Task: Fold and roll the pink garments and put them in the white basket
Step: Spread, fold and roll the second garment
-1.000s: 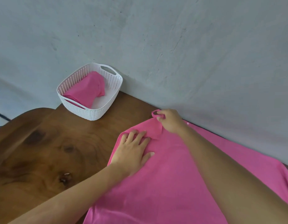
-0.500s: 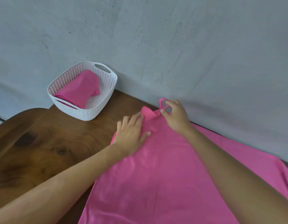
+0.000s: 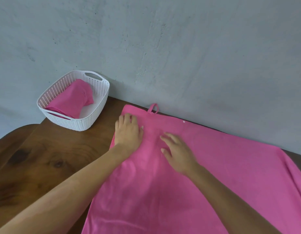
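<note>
Pressing the pink garment (image 3: pixel 205 166), the left hand (image 3: pixel 128 130) lay flat, the right hand (image 3: pixel 177 152) open beside it. Soft, limp cloth, I judged, best pinched at corners

Pink garment (image 3: pixel 214 174) spread flat across wooden tabletop (image 3: pixel 45 157), small loop (image 3: pixel 154 108) at far edge against grey wall (image 3: pixel 180 48). Left hand (image 3: pixel 128 130) flat on far left corner; right hand (image 3: pixel 178 152) just beside, fingers relaxed, blurred. Far left: white basket (image 3: pixel 89 122) holding folded pink garment (image 3: pixel 73 100).
</note>
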